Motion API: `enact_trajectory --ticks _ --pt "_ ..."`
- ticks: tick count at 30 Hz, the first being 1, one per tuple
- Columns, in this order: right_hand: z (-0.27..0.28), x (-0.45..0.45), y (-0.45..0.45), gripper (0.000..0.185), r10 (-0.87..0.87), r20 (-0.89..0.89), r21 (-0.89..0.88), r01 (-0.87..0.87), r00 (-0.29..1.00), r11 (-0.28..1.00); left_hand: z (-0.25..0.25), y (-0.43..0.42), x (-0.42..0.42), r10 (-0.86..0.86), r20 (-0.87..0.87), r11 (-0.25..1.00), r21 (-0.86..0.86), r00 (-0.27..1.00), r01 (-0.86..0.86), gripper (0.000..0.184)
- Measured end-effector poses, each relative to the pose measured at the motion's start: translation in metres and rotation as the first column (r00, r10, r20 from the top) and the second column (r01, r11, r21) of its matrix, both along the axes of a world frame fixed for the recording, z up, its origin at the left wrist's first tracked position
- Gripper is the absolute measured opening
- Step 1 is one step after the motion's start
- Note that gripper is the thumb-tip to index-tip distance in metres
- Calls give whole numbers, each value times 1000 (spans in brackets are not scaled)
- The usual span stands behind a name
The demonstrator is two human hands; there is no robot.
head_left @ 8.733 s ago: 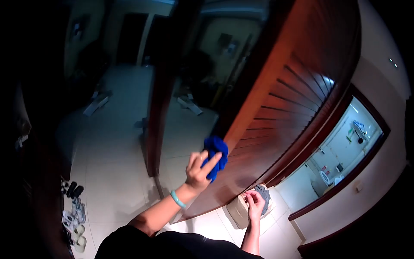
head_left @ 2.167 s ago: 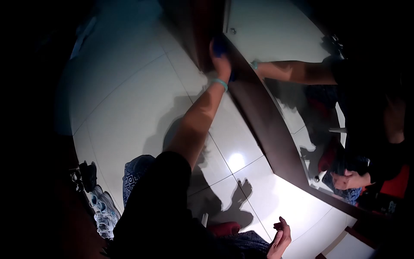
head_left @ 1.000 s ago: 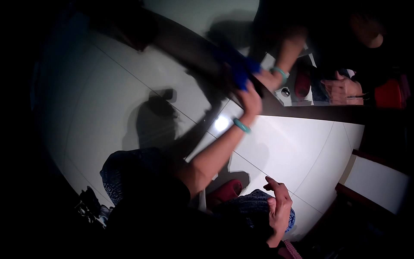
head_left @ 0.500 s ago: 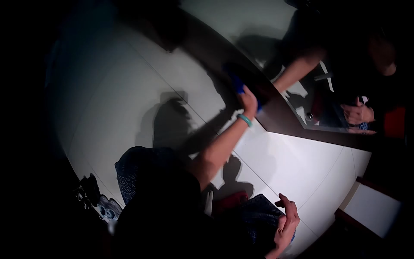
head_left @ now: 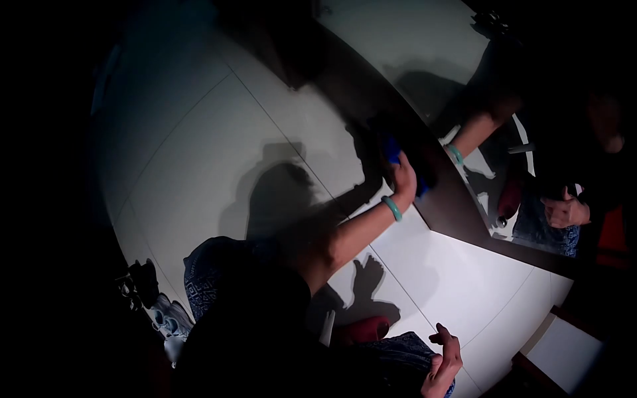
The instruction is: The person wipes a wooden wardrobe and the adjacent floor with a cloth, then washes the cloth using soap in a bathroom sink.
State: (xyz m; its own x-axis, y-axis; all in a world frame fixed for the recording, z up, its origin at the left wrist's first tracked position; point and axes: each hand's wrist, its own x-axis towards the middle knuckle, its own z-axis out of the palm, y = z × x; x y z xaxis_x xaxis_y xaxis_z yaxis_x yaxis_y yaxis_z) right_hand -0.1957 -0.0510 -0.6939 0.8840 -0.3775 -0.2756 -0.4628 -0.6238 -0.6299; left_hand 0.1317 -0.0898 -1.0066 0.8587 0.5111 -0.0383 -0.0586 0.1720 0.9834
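My left hand [head_left: 403, 178], with a teal bracelet [head_left: 391, 208] at the wrist, presses a blue cloth [head_left: 391, 150] against a dark panel [head_left: 458, 211]. The panel runs along the base of a mirror. Part of the cloth is hidden behind my hand and in shadow. My right hand [head_left: 446, 361] is by my patterned knee [head_left: 408, 351] at the lower right, its fingers loosely bent and apart, with nothing visible in them.
A mirror [head_left: 424, 53] above the panel reflects my arm and hand. Pale floor tiles [head_left: 179, 166] lie below. Shoes [head_left: 166, 318] stand at the lower left. A red shoe tip [head_left: 371, 329] shows near my knee. A white-topped box-like object [head_left: 564, 348] sits at the lower right.
The whole view has shifted, so the scene sits lower and further right. My left hand is still on the blue cloth at the panel, and my right hand stays by my knee.
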Motion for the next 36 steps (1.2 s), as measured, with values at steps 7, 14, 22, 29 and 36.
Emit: enact_trajectory --ticks 7,14,22,29,36 --pt "10 13 10 51 -81 -180 -94 65 980 993 5 96 142 83 -366 948 316 927 40 44" --pt "3 13 11 62 -140 -223 -76 126 965 989 -62 165 246 -56 -11 975 -217 998 53 43" --pt "5 -2 -2 42 -72 -170 -26 69 983 997 -110 43 86 -43 -225 925 -376 973 -47 51" --pt "-7 -9 -7 62 -113 29 -81 115 993 990 -22 -37 -53 -269 -515 866 -500 814 -30 51" --pt "-1 -5 -16 55 -22 107 -54 28 994 998 80 -59 -112 -400 -68 891 -265 914 370 49"
